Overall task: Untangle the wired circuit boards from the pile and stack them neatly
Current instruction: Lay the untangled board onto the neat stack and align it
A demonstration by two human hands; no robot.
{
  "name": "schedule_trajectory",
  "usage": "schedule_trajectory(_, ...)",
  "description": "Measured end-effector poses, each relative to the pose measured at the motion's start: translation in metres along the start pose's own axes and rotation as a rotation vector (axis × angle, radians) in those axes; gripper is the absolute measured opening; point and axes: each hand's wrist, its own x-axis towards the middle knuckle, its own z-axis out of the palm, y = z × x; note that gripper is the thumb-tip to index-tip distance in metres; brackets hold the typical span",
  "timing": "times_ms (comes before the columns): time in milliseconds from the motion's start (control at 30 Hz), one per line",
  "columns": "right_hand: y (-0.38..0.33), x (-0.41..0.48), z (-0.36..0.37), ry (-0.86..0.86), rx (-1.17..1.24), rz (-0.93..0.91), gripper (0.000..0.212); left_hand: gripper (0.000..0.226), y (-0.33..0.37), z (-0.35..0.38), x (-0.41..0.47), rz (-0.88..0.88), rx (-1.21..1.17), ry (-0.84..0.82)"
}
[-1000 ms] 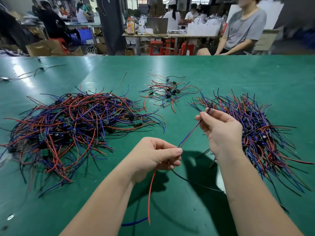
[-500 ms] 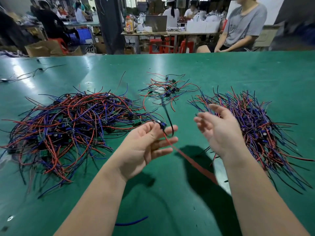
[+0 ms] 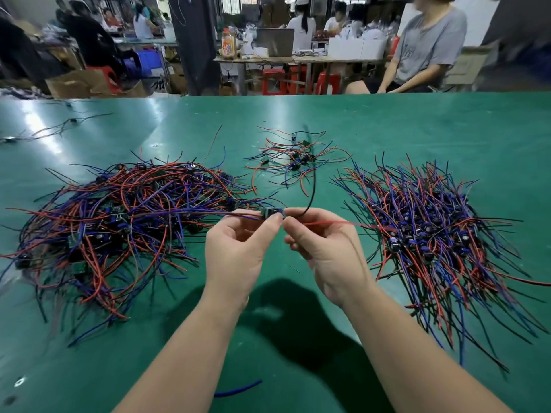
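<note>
The circuit board (image 3: 272, 212) is judged light and rigid, its leads limp and prone to snagging. Hold it by the board edges, not the wire joints. It is a small blue-green module trailing red, blue and black wires. The left hand (image 3: 238, 251) and right hand (image 3: 322, 248) pinch its ends above the table (image 3: 387, 129), between the tangled pile (image 3: 119, 222) and the sorted stack (image 3: 432, 234).

Close together, left hand (image 3: 238, 251) and right hand (image 3: 328, 254), fingers (image 3: 293, 244) curled in pinch.
</note>
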Motion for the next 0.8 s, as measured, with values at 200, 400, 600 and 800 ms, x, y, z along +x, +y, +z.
schedule_trajectory(200, -0.005, 0.003, 0.0, 0.048, 0.283, 0.205, 0.005, 0.016, -0.004, -0.001, -0.007, 0.344, 0.331, -0.04)
schedule_trajectory(400, -0.005, 0.007, -0.004, 0.176, 0.281, 0.213, 0.008, 0.014, -0.008, -0.001, -0.009, 0.375, 0.425, -0.14)
schedule_trajectory(600, -0.024, 0.011, -0.026, 0.202, 0.144, 0.232, 0.011, 0.036, -0.001, -0.012, 0.002, 0.266, 0.488, -0.342)
schedule_trajectory(800, -0.02, 0.008, -0.024, 0.103, -0.028, 0.242, 0.015, 0.022, 0.005, -0.002, -0.004, -0.349, 0.0, -0.383)
